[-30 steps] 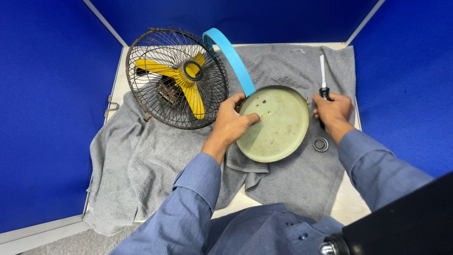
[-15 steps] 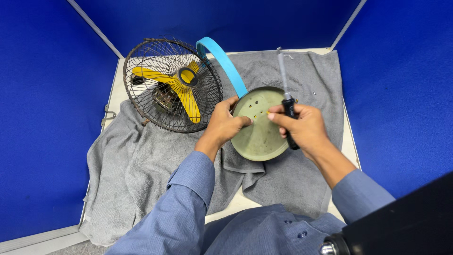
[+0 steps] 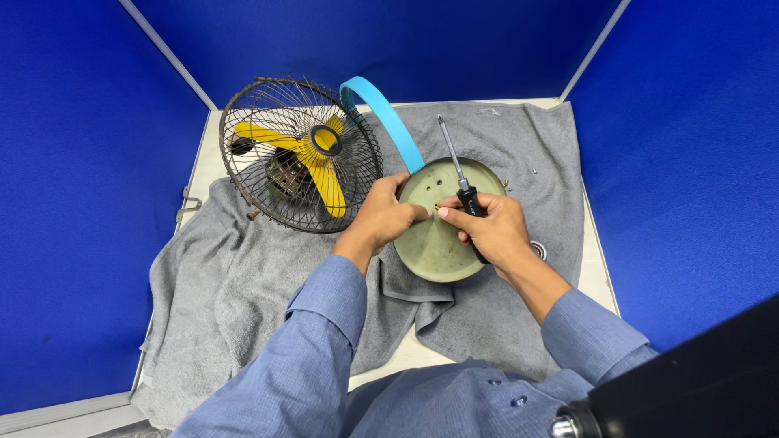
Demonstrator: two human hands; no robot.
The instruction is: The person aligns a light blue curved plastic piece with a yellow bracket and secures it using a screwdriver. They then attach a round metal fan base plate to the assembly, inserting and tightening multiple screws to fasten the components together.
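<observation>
Green disc (image 3: 442, 243) — my left hand (image 3: 385, 215) grips its rim; my right hand (image 3: 487, 231) clasps the screwdriver (image 3: 458, 178), fingertips pinching something tiny.

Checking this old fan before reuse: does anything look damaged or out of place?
The round wire fan guard looks rusty and lies tipped on the grey towel. Small loose screws lie scattered on the towel near the pale green round base plate.

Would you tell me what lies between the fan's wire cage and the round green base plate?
In the head view, the curved blue arm runs between the wire cage and the green base plate; lower down, the left hand grips the plate's near edge.
</observation>
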